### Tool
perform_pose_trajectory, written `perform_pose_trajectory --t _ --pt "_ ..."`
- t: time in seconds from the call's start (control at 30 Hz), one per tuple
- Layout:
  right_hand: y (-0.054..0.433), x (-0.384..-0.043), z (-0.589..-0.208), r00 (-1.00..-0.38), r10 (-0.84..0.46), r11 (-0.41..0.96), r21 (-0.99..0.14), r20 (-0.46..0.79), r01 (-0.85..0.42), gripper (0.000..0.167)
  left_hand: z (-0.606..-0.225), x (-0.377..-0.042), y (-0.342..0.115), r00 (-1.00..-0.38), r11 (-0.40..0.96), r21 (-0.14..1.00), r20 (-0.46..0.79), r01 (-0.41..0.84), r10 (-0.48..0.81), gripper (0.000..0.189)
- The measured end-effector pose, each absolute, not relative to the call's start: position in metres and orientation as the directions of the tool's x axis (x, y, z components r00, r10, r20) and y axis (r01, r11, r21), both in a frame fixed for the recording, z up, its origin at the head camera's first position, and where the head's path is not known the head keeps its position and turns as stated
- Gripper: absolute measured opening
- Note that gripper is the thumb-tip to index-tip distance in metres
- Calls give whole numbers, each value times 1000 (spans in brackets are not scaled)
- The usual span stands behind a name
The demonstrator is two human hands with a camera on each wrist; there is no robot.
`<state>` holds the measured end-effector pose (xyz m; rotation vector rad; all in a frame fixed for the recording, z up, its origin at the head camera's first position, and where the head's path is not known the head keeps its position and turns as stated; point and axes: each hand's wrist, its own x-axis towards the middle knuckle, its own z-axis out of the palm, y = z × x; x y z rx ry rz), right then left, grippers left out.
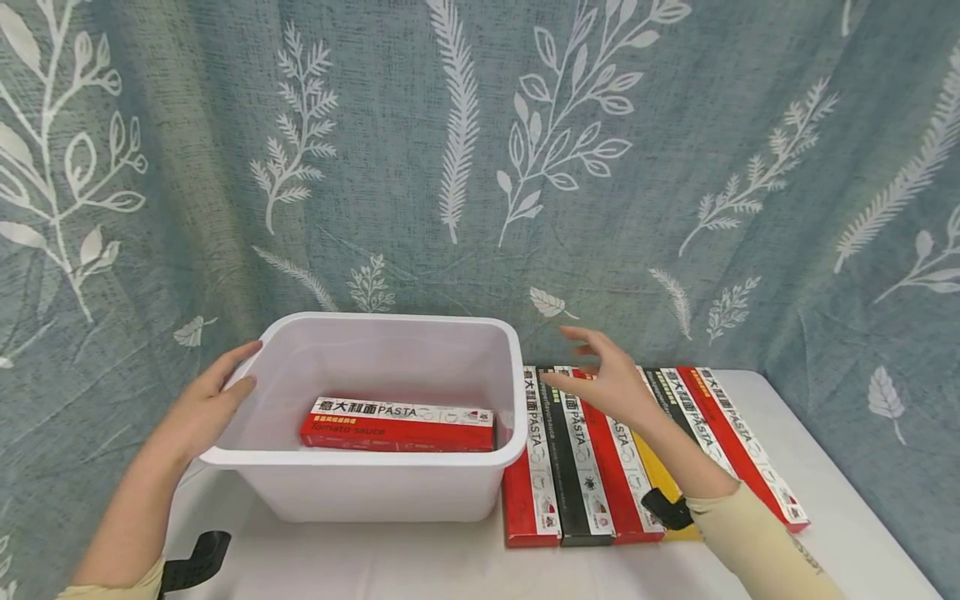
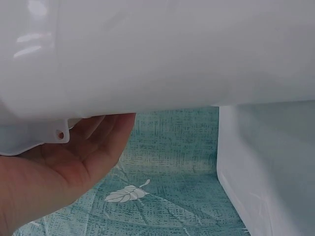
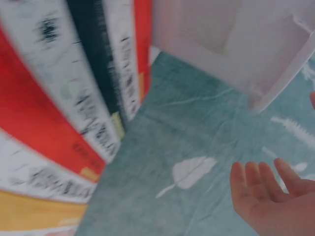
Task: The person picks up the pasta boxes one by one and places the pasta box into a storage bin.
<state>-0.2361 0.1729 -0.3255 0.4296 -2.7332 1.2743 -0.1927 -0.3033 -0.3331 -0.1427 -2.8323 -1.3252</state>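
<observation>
A white plastic tub [image 1: 375, 492] stands on the table, left of the middle in the head view. My left hand [image 1: 206, 408] grips its left rim. In the left wrist view, the fingers of that hand [image 2: 74, 172] curl beneath the rim. One red and white pasta box [image 1: 397, 425], marked tomato sauce, lies flat on the tub's floor. To the right of the tub, my right hand [image 1: 603, 379] is in the air over the far ends of several pasta boxes, fingers spread, nothing held. The right wrist view also shows this hand [image 3: 270, 196] bare, its fingers loosely bent.
Beside the tub, pasta boxes lie side by side on the white table [image 1: 420, 567]: a red box [image 1: 517, 500] nearest the tub, then a black box [image 1: 573, 508], others including a yellow box [image 1: 656, 467], and a red box [image 1: 750, 450] at the far right. A patterned curtain [image 1: 405, 167] hangs behind.
</observation>
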Motion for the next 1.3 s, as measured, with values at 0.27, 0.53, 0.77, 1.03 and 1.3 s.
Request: perform_pose_trajectory --t 0.27,0.53,0.77,1.03,1.3 --pt "220 -220 -349 -983 -136 591 -786 125 -182 82 -334 -195 -302 -996 658 749 35 78 79 58" --pt "266 -200 -363 -995 -33 674 -733 92 -90 86 -331 -201 -299 -984 689 704 83 171 160 64" --pt "309 -185 -373 -995 81 776 -630 51 31 98 -331 -203 -296 -973 736 639 93 222 213 65" --pt "351 -172 -383 -991 128 853 -515 45 87 104 -332 -205 -296 -974 747 629 86 217 211 65" --pt "383 -165 -393 -994 105 901 -425 31 82 103 -333 -200 -301 -975 721 660 96 213 201 64"
